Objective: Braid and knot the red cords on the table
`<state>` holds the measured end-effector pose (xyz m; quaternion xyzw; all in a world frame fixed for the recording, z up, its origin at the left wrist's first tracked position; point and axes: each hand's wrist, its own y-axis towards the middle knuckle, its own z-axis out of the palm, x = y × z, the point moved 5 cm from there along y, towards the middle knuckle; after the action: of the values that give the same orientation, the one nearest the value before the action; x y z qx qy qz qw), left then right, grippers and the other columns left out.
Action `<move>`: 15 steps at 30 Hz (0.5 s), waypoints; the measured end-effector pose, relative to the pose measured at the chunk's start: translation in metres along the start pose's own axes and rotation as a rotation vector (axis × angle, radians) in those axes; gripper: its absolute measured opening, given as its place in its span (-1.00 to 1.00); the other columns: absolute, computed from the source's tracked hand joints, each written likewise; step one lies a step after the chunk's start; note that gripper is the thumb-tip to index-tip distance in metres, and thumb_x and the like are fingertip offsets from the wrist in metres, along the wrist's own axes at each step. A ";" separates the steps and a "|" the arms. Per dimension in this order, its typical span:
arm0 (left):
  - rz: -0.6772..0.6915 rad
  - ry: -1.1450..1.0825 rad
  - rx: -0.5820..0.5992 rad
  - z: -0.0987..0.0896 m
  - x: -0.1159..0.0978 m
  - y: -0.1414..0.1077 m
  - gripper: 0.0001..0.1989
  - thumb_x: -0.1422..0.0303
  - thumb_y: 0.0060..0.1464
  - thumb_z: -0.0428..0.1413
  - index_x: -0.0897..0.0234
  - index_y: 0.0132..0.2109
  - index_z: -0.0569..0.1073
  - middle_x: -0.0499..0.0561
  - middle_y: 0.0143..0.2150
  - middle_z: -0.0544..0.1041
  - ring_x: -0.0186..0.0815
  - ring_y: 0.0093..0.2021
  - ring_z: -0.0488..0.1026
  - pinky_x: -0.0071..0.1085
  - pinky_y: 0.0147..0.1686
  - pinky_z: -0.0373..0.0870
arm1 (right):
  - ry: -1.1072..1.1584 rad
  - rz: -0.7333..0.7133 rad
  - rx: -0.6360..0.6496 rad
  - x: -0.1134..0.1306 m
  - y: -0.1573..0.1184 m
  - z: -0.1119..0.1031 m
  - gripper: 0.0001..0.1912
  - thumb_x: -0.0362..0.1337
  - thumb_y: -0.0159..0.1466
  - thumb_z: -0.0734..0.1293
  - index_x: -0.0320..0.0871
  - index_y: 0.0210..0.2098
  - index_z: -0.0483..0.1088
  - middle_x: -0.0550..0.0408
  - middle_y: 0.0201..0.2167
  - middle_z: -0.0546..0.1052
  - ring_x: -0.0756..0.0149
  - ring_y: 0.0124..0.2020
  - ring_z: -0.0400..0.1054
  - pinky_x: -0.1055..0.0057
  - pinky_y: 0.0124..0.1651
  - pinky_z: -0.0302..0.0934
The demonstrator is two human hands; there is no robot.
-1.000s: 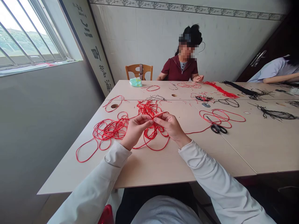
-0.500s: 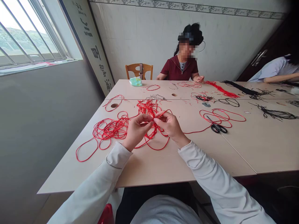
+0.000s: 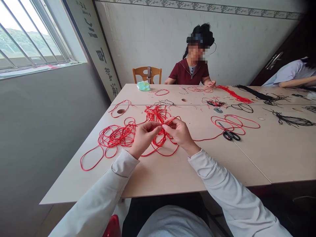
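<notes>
While both hands meet above the near part of the table [image 3: 259, 158], the left hand [image 3: 146, 136] and the right hand [image 3: 181, 134] pinch red cord [image 3: 172, 119] between them. Each grip is nearly closed, thumb pressed toward the forefinger, with the cord caught at the fingertips; the exact spot where it is pinched is small and partly covered by the fingers. A strand rises over the right forefinger and bends round behind that hand.

Behind and below the fingertips lies a bundle of twisted red cords [image 3: 155, 113], its strands spreading out on the table toward both sides of the hands. Just left of the left hand sits a loose tangle of red cord [image 3: 116, 137], one long loop reaching toward the table's left edge. To the right of the right hand, a single strand runs across to wide red loops [image 3: 247, 127], and black-handled scissors [image 3: 231, 136] rest there, blades over the cord. Farther right is a bunch of black cords [image 3: 296, 121].

Across the table, a person in a dark red top [image 3: 182, 70] sits near a red skein [image 3: 234, 94]; a green packet [image 3: 143, 86] lies before a wooden chair [image 3: 156, 70].
</notes>
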<state>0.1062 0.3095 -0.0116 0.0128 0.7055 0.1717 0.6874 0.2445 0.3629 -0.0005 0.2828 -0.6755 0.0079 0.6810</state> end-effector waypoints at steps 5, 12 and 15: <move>-0.030 -0.049 -0.008 -0.003 0.003 0.001 -0.71 0.23 -0.11 0.33 0.30 -0.24 0.62 0.01 -0.39 0.55 -0.39 -0.41 0.37 -0.46 -0.43 0.27 | 0.066 0.006 -0.002 -0.005 0.001 0.000 -0.78 -0.13 0.07 0.47 -0.13 -0.41 0.47 0.14 -0.49 0.47 0.35 -0.39 0.38 0.39 -0.28 0.29; -0.078 -0.126 -0.025 -0.002 0.001 0.000 -0.74 0.20 -0.14 0.34 0.31 -0.34 0.62 -0.10 -0.60 0.39 -0.47 -0.54 0.23 -0.49 -0.48 0.21 | 0.100 0.064 -0.031 -0.007 0.001 -0.001 -0.69 -0.02 0.05 0.48 -0.15 -0.42 0.49 0.13 -0.51 0.49 0.35 -0.45 0.38 0.38 -0.31 0.30; -0.108 -0.131 -0.034 0.000 0.001 -0.001 -0.71 0.18 -0.15 0.34 0.31 -0.32 0.63 -0.13 -0.62 0.34 -0.51 -0.59 0.13 -0.50 -0.55 0.13 | 0.097 0.053 -0.031 -0.007 0.001 -0.001 -0.68 -0.01 0.09 0.45 -0.14 -0.38 0.47 0.13 -0.51 0.49 0.35 -0.44 0.38 0.38 -0.30 0.30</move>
<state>0.1065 0.3089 -0.0127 -0.0260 0.6556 0.1450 0.7406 0.2446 0.3664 -0.0066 0.2532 -0.6491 0.0291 0.7167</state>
